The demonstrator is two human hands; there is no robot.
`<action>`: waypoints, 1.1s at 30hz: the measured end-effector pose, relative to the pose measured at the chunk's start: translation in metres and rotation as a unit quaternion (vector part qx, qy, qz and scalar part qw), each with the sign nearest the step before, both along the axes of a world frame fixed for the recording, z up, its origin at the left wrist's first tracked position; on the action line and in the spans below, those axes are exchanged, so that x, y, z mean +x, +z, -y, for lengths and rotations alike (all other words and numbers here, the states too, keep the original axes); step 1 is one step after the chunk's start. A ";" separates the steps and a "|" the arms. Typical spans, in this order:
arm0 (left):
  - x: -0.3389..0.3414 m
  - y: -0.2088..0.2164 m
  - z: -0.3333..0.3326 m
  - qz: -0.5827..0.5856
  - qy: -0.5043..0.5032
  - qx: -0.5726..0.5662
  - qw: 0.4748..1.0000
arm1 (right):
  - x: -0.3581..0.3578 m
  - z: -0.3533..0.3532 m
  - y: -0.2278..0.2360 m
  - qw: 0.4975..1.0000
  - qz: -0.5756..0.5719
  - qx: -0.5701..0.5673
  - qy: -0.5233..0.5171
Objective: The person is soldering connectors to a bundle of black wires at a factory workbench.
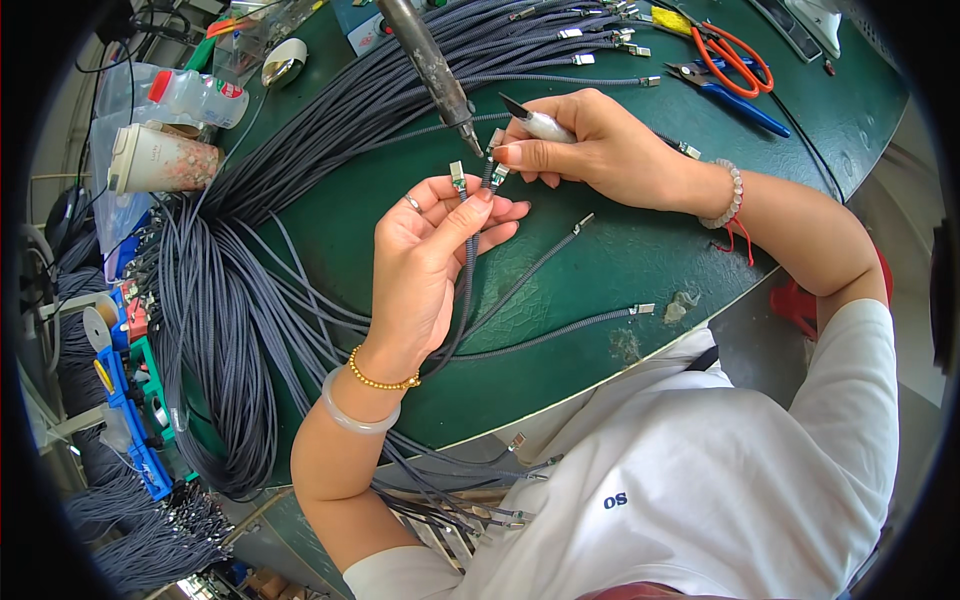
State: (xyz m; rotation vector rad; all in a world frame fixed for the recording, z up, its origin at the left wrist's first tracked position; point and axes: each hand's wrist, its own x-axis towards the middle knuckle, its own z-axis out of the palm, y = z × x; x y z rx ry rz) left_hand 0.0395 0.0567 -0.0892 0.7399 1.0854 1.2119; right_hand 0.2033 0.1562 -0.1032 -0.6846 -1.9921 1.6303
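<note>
My left hand [425,262] pinches grey braided cables [466,280] just below their small metal connector ends [458,178], holding them upright over the green table [620,250]. My right hand [590,145] grips a small knife with a silver handle and dark blade [533,120] and touches one connector end [496,170] with its fingertips. A soldering iron [430,65] reaches down from above, its tip close beside the held connectors.
A large bundle of grey cables [230,300] drapes over the table's left edge. Orange-handled scissors [735,55] and blue-handled cutters [725,90] lie at the back right. A paper cup [160,160], plastic bottle [195,95] and tape roll [283,60] sit back left. Loose cables [560,330] lie nearby.
</note>
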 end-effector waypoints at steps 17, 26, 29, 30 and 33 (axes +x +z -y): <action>0.001 0.001 0.000 0.010 -0.010 -0.010 1.000 | 0.001 0.003 0.008 0.998 -0.032 -0.032 -0.050; 0.005 -0.003 -0.001 -0.004 0.031 0.028 0.999 | 0.005 0.005 0.018 0.991 0.001 -0.134 0.008; 0.006 -0.004 0.000 -0.012 0.035 0.043 0.998 | 0.006 0.004 0.018 0.990 0.018 -0.141 0.015; 0.006 -0.004 0.000 -0.014 0.037 0.051 0.998 | 0.006 0.004 0.017 0.990 0.019 -0.141 0.014; 0.007 -0.003 0.000 -0.020 0.034 0.058 0.998 | 0.009 0.004 0.020 0.989 0.018 -0.148 0.017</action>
